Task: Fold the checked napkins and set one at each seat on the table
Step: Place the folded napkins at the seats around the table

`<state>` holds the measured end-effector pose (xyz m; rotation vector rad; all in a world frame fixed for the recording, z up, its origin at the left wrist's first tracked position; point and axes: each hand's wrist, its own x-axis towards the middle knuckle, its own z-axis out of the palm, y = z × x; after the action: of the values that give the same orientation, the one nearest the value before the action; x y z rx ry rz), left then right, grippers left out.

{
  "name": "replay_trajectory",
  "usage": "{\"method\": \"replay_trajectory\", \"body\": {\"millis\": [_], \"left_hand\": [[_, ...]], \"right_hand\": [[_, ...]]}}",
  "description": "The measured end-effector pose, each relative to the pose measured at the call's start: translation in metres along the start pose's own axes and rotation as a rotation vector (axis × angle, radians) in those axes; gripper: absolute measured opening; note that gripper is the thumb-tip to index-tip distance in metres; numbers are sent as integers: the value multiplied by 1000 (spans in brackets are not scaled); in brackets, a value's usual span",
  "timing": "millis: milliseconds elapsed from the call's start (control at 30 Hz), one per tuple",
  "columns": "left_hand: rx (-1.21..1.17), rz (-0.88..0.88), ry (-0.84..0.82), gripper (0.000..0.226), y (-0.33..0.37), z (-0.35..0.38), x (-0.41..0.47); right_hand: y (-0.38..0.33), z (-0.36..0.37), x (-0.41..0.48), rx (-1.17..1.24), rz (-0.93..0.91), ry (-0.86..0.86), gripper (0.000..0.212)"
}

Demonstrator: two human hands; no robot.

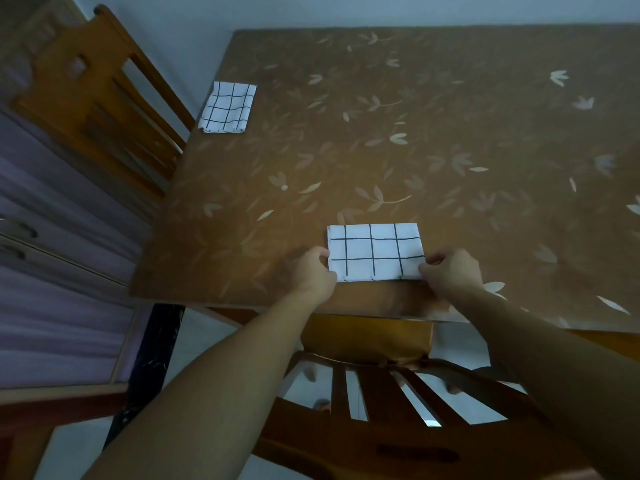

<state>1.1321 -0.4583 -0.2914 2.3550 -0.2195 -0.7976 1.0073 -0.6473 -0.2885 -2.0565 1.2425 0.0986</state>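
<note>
A folded white napkin with black checks (375, 251) lies flat near the table's front edge, in front of the near chair. My left hand (313, 270) pinches its left edge near the front corner. My right hand (450, 270) pinches its front right corner. A second folded checked napkin (228, 107) lies at the table's left edge, beside the chair on the left.
The table (433, 140) has a brown cloth with a pale leaf pattern. One wooden chair (93, 95) stands at its left side, another (381, 403) is tucked in at the front below my arms. A cabinet with drawers (52, 271) runs along the left.
</note>
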Motion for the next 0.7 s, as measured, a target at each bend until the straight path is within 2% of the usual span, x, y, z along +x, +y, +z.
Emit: {"method": "replay_trajectory", "body": {"millis": [367, 500, 600, 700], "left_hand": [[190, 83, 41, 38, 0, -13, -1], [449, 265, 87, 45, 16, -26, -11], [625, 422, 14, 48, 48, -30, -17], [735, 544, -39, 47, 90, -23, -29]], "right_hand": [[1, 0, -1, -80, -26, -24, 12], [-3, -27, -16, -316, -164, 43, 23], [2, -62, -25, -496, -257, 132, 35], [15, -108, -38, -574, -281, 202, 42]]}}
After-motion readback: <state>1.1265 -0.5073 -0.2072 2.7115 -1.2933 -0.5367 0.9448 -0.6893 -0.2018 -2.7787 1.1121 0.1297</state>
